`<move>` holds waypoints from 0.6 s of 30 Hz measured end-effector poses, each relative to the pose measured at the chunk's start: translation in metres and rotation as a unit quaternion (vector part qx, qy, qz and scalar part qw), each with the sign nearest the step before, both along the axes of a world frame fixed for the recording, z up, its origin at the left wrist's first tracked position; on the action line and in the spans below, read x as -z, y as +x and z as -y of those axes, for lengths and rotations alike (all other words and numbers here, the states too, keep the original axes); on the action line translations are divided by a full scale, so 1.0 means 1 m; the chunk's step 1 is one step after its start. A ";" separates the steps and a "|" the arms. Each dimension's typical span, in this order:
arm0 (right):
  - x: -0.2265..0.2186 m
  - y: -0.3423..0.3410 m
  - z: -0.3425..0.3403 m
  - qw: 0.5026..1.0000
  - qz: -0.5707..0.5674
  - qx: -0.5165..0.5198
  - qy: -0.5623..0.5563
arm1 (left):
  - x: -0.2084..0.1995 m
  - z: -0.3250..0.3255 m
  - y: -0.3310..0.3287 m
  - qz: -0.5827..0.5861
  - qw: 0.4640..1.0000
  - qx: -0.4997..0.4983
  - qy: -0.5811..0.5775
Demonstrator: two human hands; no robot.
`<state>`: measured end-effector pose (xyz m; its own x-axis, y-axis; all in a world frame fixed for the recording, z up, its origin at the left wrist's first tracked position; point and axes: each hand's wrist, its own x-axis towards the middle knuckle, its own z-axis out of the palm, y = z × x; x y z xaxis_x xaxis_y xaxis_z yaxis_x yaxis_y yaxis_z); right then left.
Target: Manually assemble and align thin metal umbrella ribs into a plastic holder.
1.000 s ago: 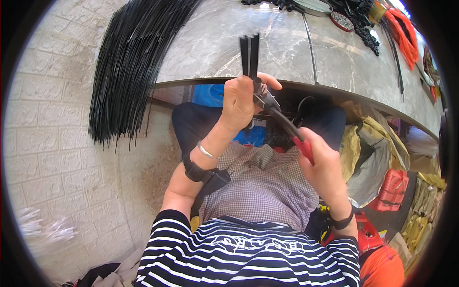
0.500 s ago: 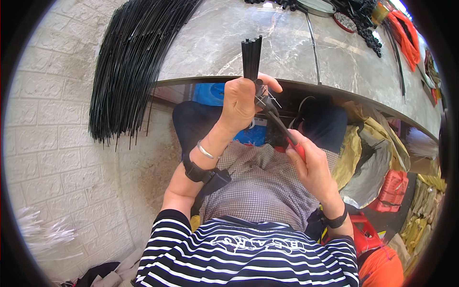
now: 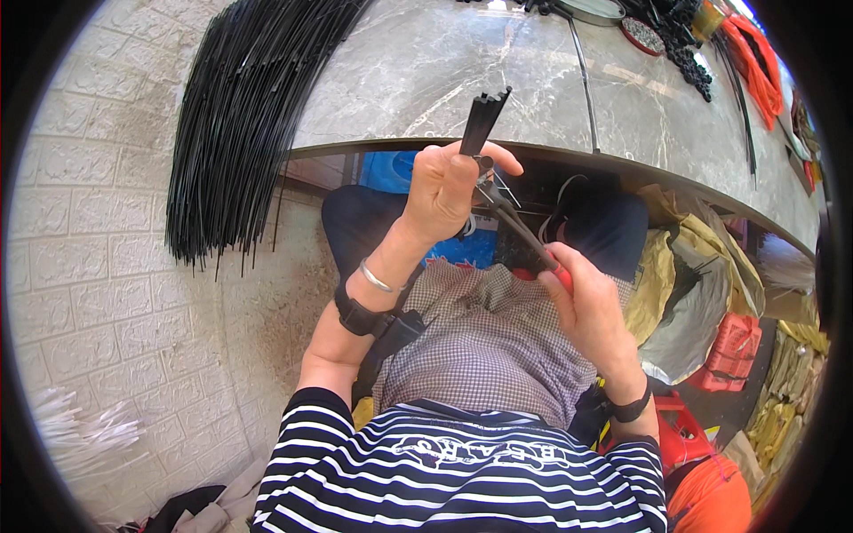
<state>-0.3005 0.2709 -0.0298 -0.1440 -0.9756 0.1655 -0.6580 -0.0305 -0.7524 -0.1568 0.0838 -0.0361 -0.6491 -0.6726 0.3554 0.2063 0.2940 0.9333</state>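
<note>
My left hand [image 3: 446, 191] is closed round a bundle of thin black rods [image 3: 484, 120], whose upper ends stick up in front of the table edge, tilted to the right. The forefinger is stretched out past the bundle. My right hand [image 3: 582, 298] grips the red handle of a long dark hand tool [image 3: 514, 218] that looks like pliers or cutters. The tool's head meets the lower part of the bundle, just beside my left fingers. Thin light-coloured wires or rods show by the tool's head. Exactly what the jaws touch is hidden.
Long black rods [image 3: 244, 124] hang in a thick sheaf over the left end of the grey marbled table [image 3: 426, 80]. A red-rimmed dish [image 3: 641, 37] and black parts lie at the far right. Gold and silver sacks [image 3: 693, 311] and a red crate [image 3: 730, 353] stand at right.
The bundle in my left hand has tilted to the right and its upper ends are lower. The tool and my right hand have shifted slightly.
</note>
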 end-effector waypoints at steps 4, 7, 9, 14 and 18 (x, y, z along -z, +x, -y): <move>0.003 -0.002 -0.002 1.000 -0.003 0.006 0.026 | 0.003 -0.001 -0.001 0.004 0.999 0.001 -0.042; 0.004 0.001 -0.003 0.998 0.032 0.008 0.050 | 0.000 -0.006 -0.004 0.011 1.000 -0.010 -0.022; -0.009 0.001 -0.004 0.982 0.148 -0.059 0.105 | 0.001 -0.008 -0.007 0.013 1.000 -0.017 0.008; -0.040 -0.005 -0.005 0.871 0.421 -0.084 0.240 | 0.001 -0.007 -0.007 -0.026 0.995 -0.001 0.094; -0.044 -0.011 -0.005 0.840 0.482 -0.112 0.224 | -0.002 -0.009 -0.007 -0.017 0.994 0.002 0.111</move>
